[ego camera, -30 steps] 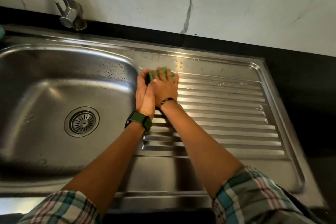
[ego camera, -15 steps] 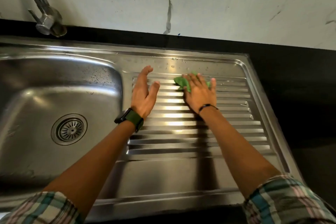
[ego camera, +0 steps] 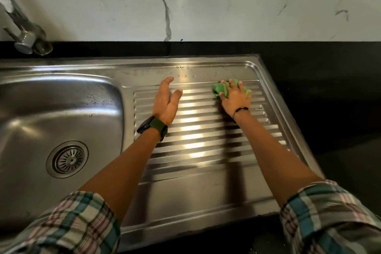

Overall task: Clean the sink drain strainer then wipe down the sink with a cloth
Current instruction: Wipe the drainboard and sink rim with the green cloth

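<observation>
My right hand (ego camera: 235, 99) presses a crumpled green cloth (ego camera: 221, 90) flat onto the far right part of the ribbed steel drainboard (ego camera: 193, 150). Most of the cloth is hidden under the fingers. My left hand (ego camera: 166, 101) rests edge-on at the drainboard's far left, fingers apart, holding nothing. A dark watch sits on that wrist. The round slotted drain strainer (ego camera: 68, 159) sits in the bottom of the steel sink basin (ego camera: 41, 109) to the left, with water drops on the basin's back wall.
A chrome tap (ego camera: 24, 37) stands at the back left. Black countertop (ego camera: 329, 88) runs behind and to the right of the sink. A white marble wall (ego camera: 206, 2) rises behind it. Plaid sleeves fill the bottom corners.
My two hands, together on the cloth a second ago, have parted. The right hand has slid the cloth rightward along the drainboard's far ribs; the left stays near the basin edge.
</observation>
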Demonstrator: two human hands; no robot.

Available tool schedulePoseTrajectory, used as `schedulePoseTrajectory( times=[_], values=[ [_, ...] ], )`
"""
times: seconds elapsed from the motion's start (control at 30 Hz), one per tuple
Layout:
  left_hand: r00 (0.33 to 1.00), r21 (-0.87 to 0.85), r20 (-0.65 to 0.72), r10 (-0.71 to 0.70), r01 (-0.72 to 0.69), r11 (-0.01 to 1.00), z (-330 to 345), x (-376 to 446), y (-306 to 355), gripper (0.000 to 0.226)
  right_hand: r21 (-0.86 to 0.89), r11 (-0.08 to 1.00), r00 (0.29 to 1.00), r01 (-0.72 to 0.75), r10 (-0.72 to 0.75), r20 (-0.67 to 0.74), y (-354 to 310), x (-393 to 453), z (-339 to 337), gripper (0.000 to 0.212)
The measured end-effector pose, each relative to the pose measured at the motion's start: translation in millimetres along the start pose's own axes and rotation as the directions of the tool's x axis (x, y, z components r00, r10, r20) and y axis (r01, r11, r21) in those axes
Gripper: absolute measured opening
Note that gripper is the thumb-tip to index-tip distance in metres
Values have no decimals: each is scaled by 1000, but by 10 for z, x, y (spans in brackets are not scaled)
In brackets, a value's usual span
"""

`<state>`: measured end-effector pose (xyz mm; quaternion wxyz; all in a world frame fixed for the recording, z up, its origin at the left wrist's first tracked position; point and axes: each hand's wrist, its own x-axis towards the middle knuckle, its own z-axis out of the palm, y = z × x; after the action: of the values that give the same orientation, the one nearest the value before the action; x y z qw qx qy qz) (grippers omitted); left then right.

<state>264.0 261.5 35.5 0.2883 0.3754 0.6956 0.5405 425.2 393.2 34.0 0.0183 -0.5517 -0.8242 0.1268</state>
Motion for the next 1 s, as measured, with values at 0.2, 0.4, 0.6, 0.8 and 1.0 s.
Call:
schedulePoseTrajectory(
  times=[0.2,0.4,0.6,0.8,1.0],
  values=[
    [997,-19,-56,46,-47,999,155,89,21,44,-12,973,973,231,-231,14,-767,-160,261,58],
    [963,-163,-269,-18,-27,986,118,116,15,53,8,901,898,433,-433,80,-1208,-192,442,61],
    [986,-84,-165,14,-28,996,77,51,35,55,-112,854,861,508,-509,26,-945,-150,356,60],
    [996,72,-35,83,-80,994,106,19,69,60,-43,962,963,269,-270,-23,81,2,99,48],
    [999,39,-37,39,-38,999,85,13,72,60,-19,999,999,29,-30,-34,737,155,-105,47]
  ],
)
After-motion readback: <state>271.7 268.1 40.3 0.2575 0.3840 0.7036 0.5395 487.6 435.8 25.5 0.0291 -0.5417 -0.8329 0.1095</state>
